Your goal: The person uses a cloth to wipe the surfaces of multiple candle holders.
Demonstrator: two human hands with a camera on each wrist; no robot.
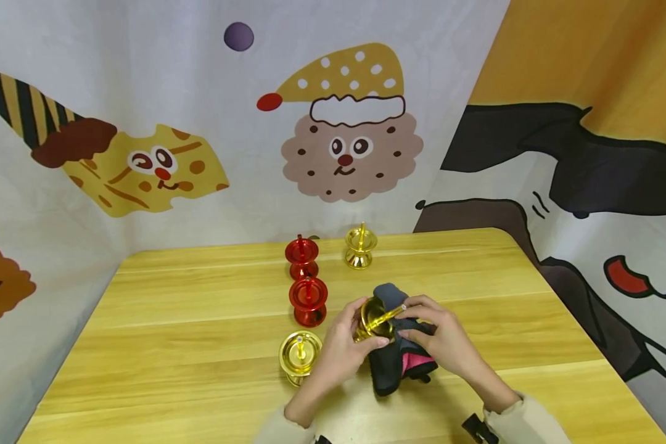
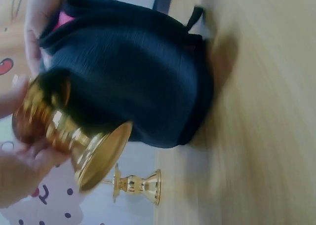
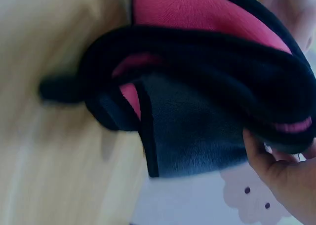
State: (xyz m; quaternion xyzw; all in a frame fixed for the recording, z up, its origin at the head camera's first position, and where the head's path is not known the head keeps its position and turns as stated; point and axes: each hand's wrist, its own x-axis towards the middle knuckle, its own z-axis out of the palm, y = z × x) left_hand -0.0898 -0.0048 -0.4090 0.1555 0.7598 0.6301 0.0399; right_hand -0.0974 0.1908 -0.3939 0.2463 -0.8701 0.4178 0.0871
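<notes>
My left hand (image 1: 338, 354) grips a gold candle holder (image 1: 370, 316), tilted with its spike pointing up and to the right. In the left wrist view, this candle holder (image 2: 101, 153) has its flared foot facing the table. My right hand (image 1: 446, 336) pinches a folded cloth (image 1: 387, 369), dark grey and pink with black edging, close to the spike. In the right wrist view, the cloth (image 3: 197, 121) drapes in loops, and fingers of the right hand (image 3: 286, 173) curl at its edge. The cloth covers part of the candle holder's far side.
A second gold candle holder (image 1: 300, 353) stands left of my left forearm. Two red candle holders (image 1: 309, 302) are lined up behind it, one farther back (image 1: 302, 254). Another gold one (image 1: 359, 246) stands near the table's (image 1: 172, 308) back edge, before a printed curtain (image 1: 189, 49).
</notes>
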